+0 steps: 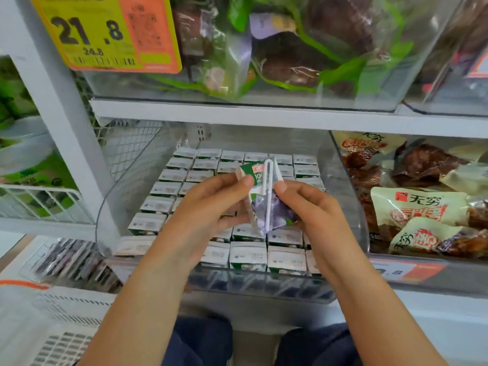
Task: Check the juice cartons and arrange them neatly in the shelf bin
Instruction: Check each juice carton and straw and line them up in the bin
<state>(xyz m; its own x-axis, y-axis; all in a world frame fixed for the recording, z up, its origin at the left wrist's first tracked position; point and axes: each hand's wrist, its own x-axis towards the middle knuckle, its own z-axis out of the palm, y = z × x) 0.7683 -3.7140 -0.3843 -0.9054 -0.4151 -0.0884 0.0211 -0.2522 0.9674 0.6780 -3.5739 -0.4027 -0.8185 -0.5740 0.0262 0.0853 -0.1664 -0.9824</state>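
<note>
**Checking one carton above the packed bin**

The clear plastic shelf bin [351, 207] sits on the middle shelf of a white metal rack [264, 114], and it is filled with tidy rows of small green-and-white juice cartons [248, 256] standing upright, tops showing. To its right lies a bin of beige and brown snack packets [417, 207]; above hangs a yellow and orange price tag [105, 33].

Both hands are raised over the middle of the bin. The left hand [208, 207] and the right hand [314, 210] each pinch one side of a single green, white and purple juice carton with a wrapped white straw [266, 196] on its face, thumbs at its upper edges, holding it tilted and clear of the rows beneath.

This looks like the checking step: the carton's straw side is turned toward the camera for inspection. Next, it probably needs turning upright to match its neighbours, then lowering into a gap in the rows; any such gap is hidden behind the hands.
</note>
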